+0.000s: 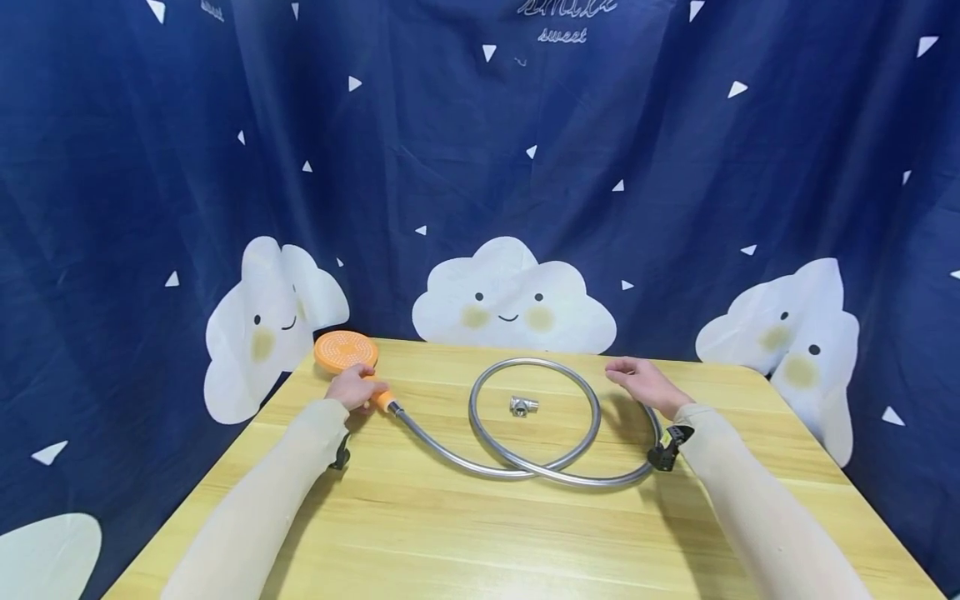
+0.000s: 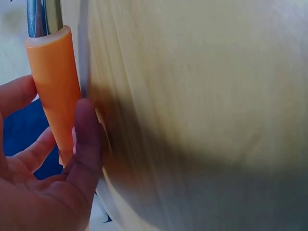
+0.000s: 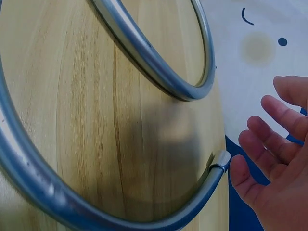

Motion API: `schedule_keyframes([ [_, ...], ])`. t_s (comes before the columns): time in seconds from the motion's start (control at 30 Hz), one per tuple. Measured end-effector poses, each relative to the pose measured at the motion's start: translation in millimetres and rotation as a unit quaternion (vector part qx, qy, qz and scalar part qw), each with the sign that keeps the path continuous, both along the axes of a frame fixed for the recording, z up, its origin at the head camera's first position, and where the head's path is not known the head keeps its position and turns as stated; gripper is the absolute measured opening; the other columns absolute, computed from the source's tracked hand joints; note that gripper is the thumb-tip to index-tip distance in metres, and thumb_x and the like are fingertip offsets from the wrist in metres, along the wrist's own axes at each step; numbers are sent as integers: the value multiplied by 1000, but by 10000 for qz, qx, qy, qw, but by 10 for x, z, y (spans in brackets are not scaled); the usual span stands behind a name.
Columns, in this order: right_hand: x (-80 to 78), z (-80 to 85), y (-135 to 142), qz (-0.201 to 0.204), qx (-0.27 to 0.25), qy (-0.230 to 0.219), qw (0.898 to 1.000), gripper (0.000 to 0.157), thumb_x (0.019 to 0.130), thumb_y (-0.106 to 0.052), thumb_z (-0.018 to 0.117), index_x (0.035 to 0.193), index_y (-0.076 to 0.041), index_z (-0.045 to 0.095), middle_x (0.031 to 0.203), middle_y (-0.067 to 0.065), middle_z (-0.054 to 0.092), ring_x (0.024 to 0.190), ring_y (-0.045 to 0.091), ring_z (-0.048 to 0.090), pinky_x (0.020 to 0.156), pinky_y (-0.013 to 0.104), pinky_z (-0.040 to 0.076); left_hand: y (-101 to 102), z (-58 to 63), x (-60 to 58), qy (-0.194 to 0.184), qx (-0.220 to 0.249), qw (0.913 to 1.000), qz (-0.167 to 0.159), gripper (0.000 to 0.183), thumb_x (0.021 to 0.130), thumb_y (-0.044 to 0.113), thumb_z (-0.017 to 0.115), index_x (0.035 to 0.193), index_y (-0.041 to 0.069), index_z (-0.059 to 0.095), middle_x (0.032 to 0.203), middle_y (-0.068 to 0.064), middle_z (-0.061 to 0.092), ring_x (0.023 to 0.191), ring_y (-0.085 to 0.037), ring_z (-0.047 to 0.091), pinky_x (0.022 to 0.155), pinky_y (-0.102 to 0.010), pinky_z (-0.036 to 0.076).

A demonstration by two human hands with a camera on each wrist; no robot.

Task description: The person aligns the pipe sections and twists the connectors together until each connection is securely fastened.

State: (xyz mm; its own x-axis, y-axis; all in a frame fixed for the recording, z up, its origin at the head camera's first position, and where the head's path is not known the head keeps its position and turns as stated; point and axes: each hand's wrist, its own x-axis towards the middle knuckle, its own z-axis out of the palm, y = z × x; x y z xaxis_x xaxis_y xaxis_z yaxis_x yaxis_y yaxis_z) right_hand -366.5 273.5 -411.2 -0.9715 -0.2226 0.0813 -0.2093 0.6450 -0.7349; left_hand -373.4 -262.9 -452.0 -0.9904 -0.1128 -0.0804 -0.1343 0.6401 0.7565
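An orange shower head (image 1: 345,351) lies face up at the table's back left. My left hand (image 1: 351,388) grips its handle, and in the left wrist view thumb and fingers flank the orange handle (image 2: 53,77). From that handle a grey shower hose (image 1: 481,472) runs right and makes one loop. Inside the loop sits a small metal tee fitting (image 1: 522,406), touched by neither hand. To the right of the loop my right hand (image 1: 648,385) hovers with relaxed fingers, holding nothing. Near its thumb is the hose's free end (image 3: 221,159), seen in the right wrist view.
The light wooden table (image 1: 480,542) carries everything. Its back edge meets a dark blue curtain (image 1: 480,167) with white clouds and triangles. A black wrist camera (image 1: 667,450) on the right arm overlaps the hose in the head view.
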Motion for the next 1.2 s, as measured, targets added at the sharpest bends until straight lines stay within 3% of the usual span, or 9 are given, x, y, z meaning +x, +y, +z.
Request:
schedule_keyframes([
  [0.13, 1, -8, 34, -29, 119, 106, 9999, 36, 103, -20, 55, 126, 7, 60, 123, 25, 63, 103, 30, 59, 79, 28, 48, 29, 46, 30, 33, -393, 9992, 47, 54, 86, 29, 71, 131, 1, 56, 127, -22, 60, 79, -21, 63, 57, -27, 56],
  [0.3, -13, -31, 79, -119, 233, 202, 9995, 36, 103, -19, 56, 125, 8, 60, 123, 26, 64, 110, 34, 59, 88, 33, 47, 57, 89, 46, 96, -921, 9957, 38, 52, 87, 32, 70, 130, 4, 59, 124, -20, 64, 82, -24, 62, 57, -28, 53],
  [0.57, -30, -80, 177, -208, 286, 282, 9990, 35, 102, -20, 57, 122, 8, 62, 120, 26, 65, 108, 33, 59, 87, 34, 47, 88, 128, 69, 405, -1524, 9875, -1, 41, 85, 31, 66, 118, 6, 67, 122, -15, 68, 108, -33, 62, 88, -44, 50],
  [0.83, -4, -137, 245, -273, 467, 309, 9981, 37, 102, -19, 56, 124, 10, 61, 119, 27, 65, 106, 33, 61, 86, 34, 48, 149, 191, 88, 368, -1723, 9841, 243, 32, 85, 32, 66, 110, 12, 71, 117, -12, 69, 107, -34, 64, 80, -46, 50],
  [1.03, -5, -200, 331, -377, 559, 288, 9973, 37, 100, -18, 58, 125, 10, 60, 120, 28, 65, 104, 35, 62, 83, 33, 49, 203, 220, 56, 477, -1813, 9820, 215, 26, 88, 30, 63, 107, 14, 71, 115, -12, 69, 106, -33, 64, 80, -49, 51],
  [1.2, -7, -266, 388, -400, 690, 336, 9962, 38, 98, -18, 62, 125, 9, 60, 129, 31, 60, 118, 47, 55, 97, 52, 48, 250, 258, 83, 546, -1879, 9806, 142, 24, 89, 29, 62, 105, 15, 72, 113, -12, 69, 102, -32, 64, 76, -47, 51],
])
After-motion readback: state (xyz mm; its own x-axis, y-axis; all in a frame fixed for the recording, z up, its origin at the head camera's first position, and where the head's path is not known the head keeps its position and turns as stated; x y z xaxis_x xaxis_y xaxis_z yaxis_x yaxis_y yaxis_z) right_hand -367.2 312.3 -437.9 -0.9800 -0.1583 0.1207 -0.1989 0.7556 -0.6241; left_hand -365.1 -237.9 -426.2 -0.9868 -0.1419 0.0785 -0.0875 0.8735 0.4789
